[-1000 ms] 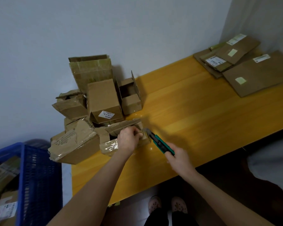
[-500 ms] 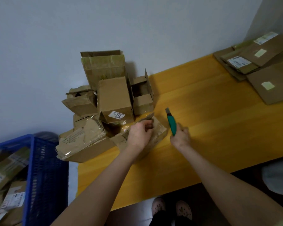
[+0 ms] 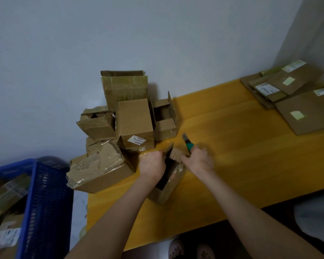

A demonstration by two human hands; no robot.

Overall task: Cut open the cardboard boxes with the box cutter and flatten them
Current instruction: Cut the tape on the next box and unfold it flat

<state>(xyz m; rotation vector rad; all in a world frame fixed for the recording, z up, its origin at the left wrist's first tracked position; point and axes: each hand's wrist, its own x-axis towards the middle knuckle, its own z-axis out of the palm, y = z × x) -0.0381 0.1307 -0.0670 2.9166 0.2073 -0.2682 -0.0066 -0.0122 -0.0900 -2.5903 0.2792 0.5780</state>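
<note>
Done: flattened boxes, worktop far-right corner. Pending: box pile, left edge. Now: left hand gripping open box; right hand curled round box cutter.

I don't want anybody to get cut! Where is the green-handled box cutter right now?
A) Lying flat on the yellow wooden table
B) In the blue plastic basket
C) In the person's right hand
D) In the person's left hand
C: the green-handled box cutter sticks out of the top of the right hand, with its blade pointing away from the person.
</note>
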